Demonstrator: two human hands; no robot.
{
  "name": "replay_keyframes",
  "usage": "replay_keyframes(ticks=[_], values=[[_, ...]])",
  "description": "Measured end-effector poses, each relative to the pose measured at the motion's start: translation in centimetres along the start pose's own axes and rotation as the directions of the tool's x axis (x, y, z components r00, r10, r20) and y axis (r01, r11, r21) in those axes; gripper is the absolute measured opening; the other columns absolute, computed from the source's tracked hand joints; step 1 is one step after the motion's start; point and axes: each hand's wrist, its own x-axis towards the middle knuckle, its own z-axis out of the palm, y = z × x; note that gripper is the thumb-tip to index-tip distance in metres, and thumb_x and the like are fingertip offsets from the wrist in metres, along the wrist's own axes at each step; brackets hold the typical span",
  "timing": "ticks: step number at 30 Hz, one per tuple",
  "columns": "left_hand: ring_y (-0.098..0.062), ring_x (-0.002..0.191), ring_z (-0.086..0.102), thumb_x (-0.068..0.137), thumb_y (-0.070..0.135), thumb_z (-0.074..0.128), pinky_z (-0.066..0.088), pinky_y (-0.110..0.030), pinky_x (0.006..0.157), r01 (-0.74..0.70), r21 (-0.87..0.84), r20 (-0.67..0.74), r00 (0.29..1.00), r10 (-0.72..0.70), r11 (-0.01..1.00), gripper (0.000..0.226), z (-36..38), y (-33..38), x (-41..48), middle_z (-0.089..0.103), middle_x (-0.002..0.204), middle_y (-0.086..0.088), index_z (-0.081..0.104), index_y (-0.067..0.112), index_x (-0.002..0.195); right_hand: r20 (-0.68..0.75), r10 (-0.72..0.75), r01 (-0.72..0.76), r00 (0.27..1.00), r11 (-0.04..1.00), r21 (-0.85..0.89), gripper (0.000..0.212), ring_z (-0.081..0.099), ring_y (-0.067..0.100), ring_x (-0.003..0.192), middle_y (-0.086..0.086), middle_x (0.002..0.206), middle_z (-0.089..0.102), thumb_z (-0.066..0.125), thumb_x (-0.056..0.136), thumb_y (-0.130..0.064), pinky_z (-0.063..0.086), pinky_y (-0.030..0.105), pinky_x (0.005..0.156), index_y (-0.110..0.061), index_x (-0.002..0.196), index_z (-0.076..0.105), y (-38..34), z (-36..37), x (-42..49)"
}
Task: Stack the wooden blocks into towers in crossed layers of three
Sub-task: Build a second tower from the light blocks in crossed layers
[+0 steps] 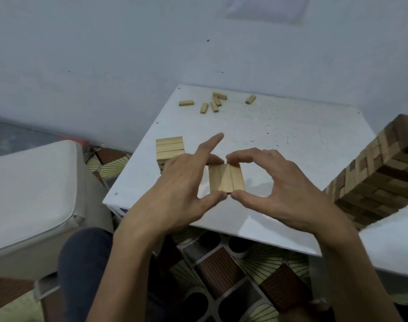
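One layer of three pale wooden blocks, flat on white square table. The left hand and right hand pinch its ends, likely to square it.

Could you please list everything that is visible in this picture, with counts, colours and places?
table: one, white, centre
loose blocks: six, pale wood, table's far edge
short stack: one, pale wood, table's left side
row of three blocks: one, pale wood, table's near middle
tall tower: one, light and dark brown, right edge of view
cushion: one, off-white, left
left hand: one, pinches the row's ends
right hand: one, pinches the row's ends
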Motion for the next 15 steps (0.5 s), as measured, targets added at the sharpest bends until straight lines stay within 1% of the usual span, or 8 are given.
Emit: replay_keyframes(ticks=[2,5,6,7,10,11,12,15], values=[[-0.002,0.122,0.046,0.083,0.045,0.07,0.032,-0.024,0.106,0.027,0.01,-0.029,0.999,-0.026,1.0,0.092,-1.6,-0.7,-0.2,0.055,0.133,0.02,0.012,0.04,0.155,0.013,-0.036,0.036,0.999,0.999,0.003,0.055,0.04,-0.002,0.124,-0.033,0.124,0.053,0.074,0.084,-0.036,0.031,0.012,0.095,-0.046,0.131,0.048,-1.3,-0.1,1.5],[0.001,0.12,0.048,0.077,0.045,0.073,0.031,-0.003,0.095,0.075,-0.026,-0.076,0.994,-0.077,0.997,0.093,-3.9,-2.2,-0.4,0.058,0.127,0.022,0.018,0.043,0.152,0.037,-0.082,0.082,0.996,0.997,0.006,0.057,0.04,-0.002,0.123,-0.03,0.125,0.054,0.073,0.084,-0.036,0.032,0.014,0.095,-0.044,0.134,0.047,-3.1,0.0,3.9],[0.003,0.119,0.048,0.077,0.045,0.074,0.032,-0.001,0.092,0.089,-0.036,-0.088,0.992,-0.092,0.995,0.092,-4.6,-2.7,-0.4,0.058,0.126,0.023,0.019,0.044,0.151,0.041,-0.096,0.096,0.995,0.995,0.003,0.058,0.041,-0.001,0.123,-0.029,0.126,0.055,0.073,0.084,-0.036,0.032,0.014,0.095,-0.043,0.135,0.047,-3.5,0.1,4.7],[0.004,0.119,0.049,0.077,0.044,0.075,0.035,-0.003,0.091,0.1,-0.043,-0.099,0.99,-0.104,0.994,0.091,-5.2,-3.3,-0.4,0.058,0.125,0.024,0.021,0.045,0.151,0.046,-0.106,0.106,0.993,0.994,0.001,0.058,0.041,0.0,0.124,-0.028,0.126,0.055,0.073,0.084,-0.037,0.032,0.014,0.095,-0.042,0.135,0.046,-3.9,0.3,5.5],[0.001,0.118,0.05,0.079,0.043,0.076,0.044,-0.022,0.095,0.133,-0.053,-0.132,0.981,-0.139,0.99,0.089,-6.3,-4.7,-0.2,0.059,0.124,0.026,0.024,0.045,0.15,0.066,-0.112,0.112,0.992,0.994,0.008,0.059,0.042,0.003,0.124,-0.027,0.125,0.056,0.072,0.084,-0.038,0.034,0.018,0.096,-0.043,0.136,0.045,-4.4,1.0,7.7],[-0.001,0.118,0.051,0.079,0.043,0.076,0.044,-0.024,0.094,0.145,-0.058,-0.135,0.979,-0.151,0.988,0.088,-6.4,-5.1,-0.1,0.059,0.125,0.025,0.024,0.045,0.15,0.074,-0.108,0.107,0.991,0.994,0.012,0.059,0.042,0.004,0.124,-0.026,0.125,0.057,0.072,0.084,-0.038,0.035,0.021,0.097,-0.043,0.136,0.045,-4.4,1.3,8.3],[-0.002,0.119,0.051,0.079,0.043,0.076,0.043,-0.024,0.093,0.155,-0.061,-0.134,0.978,-0.162,0.986,0.088,-6.5,-5.6,0.0,0.059,0.126,0.025,0.024,0.044,0.15,0.079,-0.102,0.101,0.992,0.995,0.016,0.059,0.042,0.005,0.123,-0.026,0.125,0.057,0.072,0.084,-0.037,0.036,0.024,0.097,-0.042,0.136,0.045,-4.4,1.6,8.9],[0.001,0.116,0.048,0.081,0.041,0.077,0.037,-0.013,0.089,0.18,-0.063,-0.128,0.974,-0.187,0.982,0.087,-6.4,-7.1,0.5,0.058,0.125,0.027,0.024,0.045,0.15,0.099,-0.085,0.085,0.991,0.996,0.01,0.058,0.042,0.007,0.124,-0.025,0.126,0.056,0.071,0.084,-0.038,0.036,0.031,0.099,-0.041,0.137,0.045,-4.1,2.4,10.1]])
